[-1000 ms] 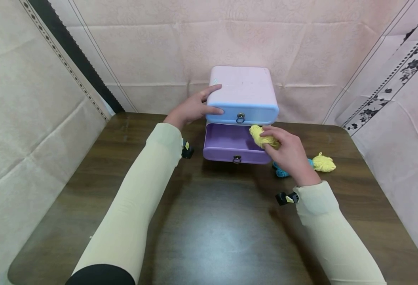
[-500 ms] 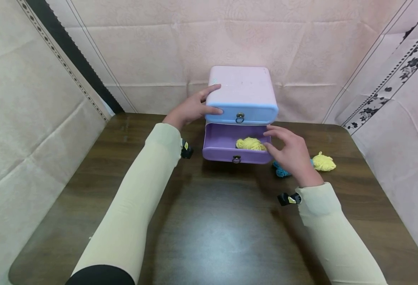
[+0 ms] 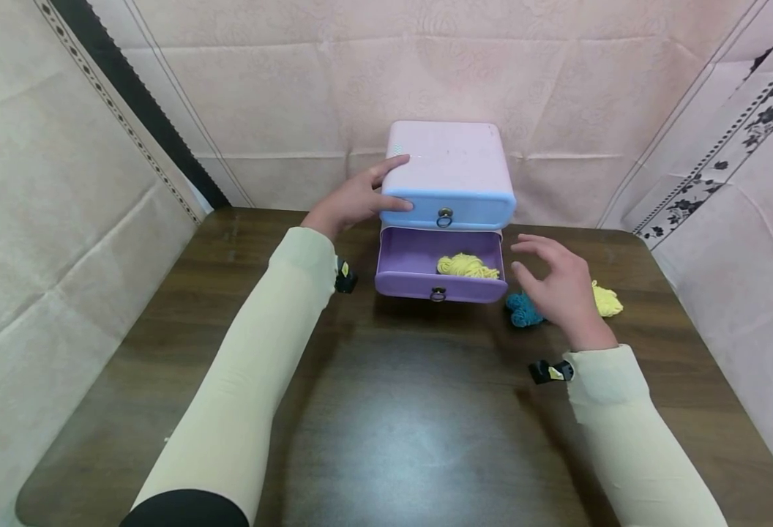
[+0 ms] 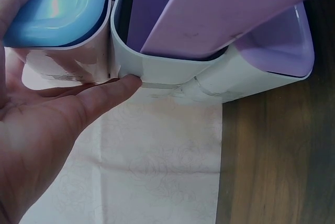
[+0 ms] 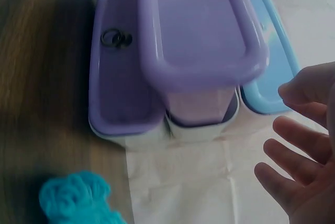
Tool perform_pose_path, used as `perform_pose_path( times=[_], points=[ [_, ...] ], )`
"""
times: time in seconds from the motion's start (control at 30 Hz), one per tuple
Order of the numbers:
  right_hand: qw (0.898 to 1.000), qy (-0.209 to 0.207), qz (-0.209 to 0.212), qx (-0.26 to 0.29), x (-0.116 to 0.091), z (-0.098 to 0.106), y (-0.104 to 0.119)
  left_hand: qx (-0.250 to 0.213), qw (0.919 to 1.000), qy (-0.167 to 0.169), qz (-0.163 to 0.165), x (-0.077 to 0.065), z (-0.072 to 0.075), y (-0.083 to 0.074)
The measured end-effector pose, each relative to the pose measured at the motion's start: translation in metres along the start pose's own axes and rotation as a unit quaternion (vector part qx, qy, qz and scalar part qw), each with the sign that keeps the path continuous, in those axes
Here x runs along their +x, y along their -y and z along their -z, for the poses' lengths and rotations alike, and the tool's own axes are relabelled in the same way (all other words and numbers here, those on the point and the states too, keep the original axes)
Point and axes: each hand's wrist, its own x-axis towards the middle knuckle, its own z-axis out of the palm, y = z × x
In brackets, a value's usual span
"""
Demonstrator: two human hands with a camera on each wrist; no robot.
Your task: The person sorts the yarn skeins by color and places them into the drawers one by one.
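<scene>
A small stacked drawer unit [image 3: 449,157] stands at the back of the table, a blue drawer [image 3: 419,212] closed at its top. Below that, a purple drawer [image 3: 405,284] is pulled out, with a yellow yarn bundle [image 3: 467,266] lying inside. My left hand [image 3: 353,199] rests spread against the unit's left side, thumb on the blue front and index finger on top. My right hand [image 3: 561,289] hovers right of the purple drawer, fingers apart and holding nothing. Beneath it lie a blue yarn bundle [image 3: 523,310] and another yellow yarn bundle [image 3: 607,300], partly hidden by the hand.
A closed lower purple drawer [image 5: 118,77] with a ring pull shows in the right wrist view. The brown wooden table [image 3: 386,410] extends toward me. Pale patterned cloth [image 3: 294,95] hangs behind the unit and on both sides.
My right hand has let go of the yellow yarn bundle, leaving it in the purple drawer, then moved out to the right. My left hand stays on the unit.
</scene>
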Motion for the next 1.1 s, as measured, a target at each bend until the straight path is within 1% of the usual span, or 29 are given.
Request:
perform_pose_path(
  times=[0.1,0.2,0.43,0.53,0.73,1.1],
  points=[
    [1.0,-0.003,-0.002,-0.007,0.0,0.004,-0.006,-0.004,1.0,-0.001,-0.005,0.003,0.001,0.004],
    [1.0,0.004,-0.011,-0.018,-0.001,0.008,-0.012,-0.011,0.9999,0.0,-0.005,0.001,0.001,0.001],
    [0.998,0.031,-0.034,-0.033,-0.002,0.016,-0.025,-0.01,0.9999,0.005,0.005,-0.013,-0.002,-0.014],
    [0.998,0.037,-0.041,-0.038,-0.004,0.018,-0.031,-0.006,0.9999,0.006,0.008,-0.017,-0.003,-0.017],
    [0.997,0.045,-0.055,-0.043,-0.007,0.021,-0.043,-0.001,0.9999,0.008,0.01,-0.017,-0.003,-0.017],
    [0.993,0.081,-0.079,-0.041,-0.012,0.029,-0.063,0.0,0.9999,0.004,0.012,-0.016,-0.003,-0.016]
  ],
)
